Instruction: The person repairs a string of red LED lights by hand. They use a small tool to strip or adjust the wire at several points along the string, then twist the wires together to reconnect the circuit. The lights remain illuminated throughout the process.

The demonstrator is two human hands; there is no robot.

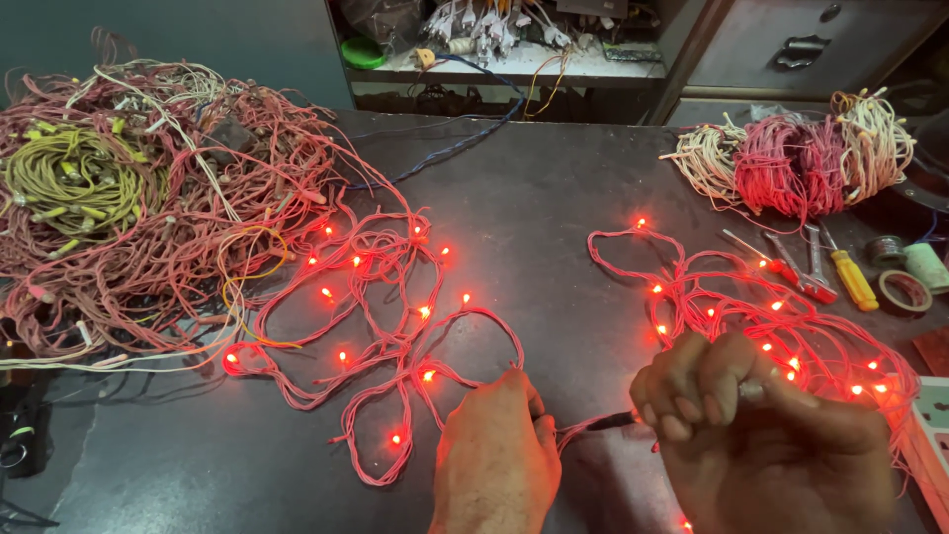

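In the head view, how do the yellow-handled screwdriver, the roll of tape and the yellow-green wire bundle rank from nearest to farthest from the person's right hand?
1. Yellow-handled screwdriver: up and to the right of the right hand, beside the lit red string lights.
2. Roll of tape: just beyond the screwdriver, near the table's right edge.
3. Yellow-green wire bundle: far left, in the big wire pile.

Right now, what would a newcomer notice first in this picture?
First the lit red light string, glowing across the middle of the dark table; the left hand and right hand hold a stretch of it at the near edge. Next, the big tangle of pink and yellow wires at far left, and a smaller bundle at far right.
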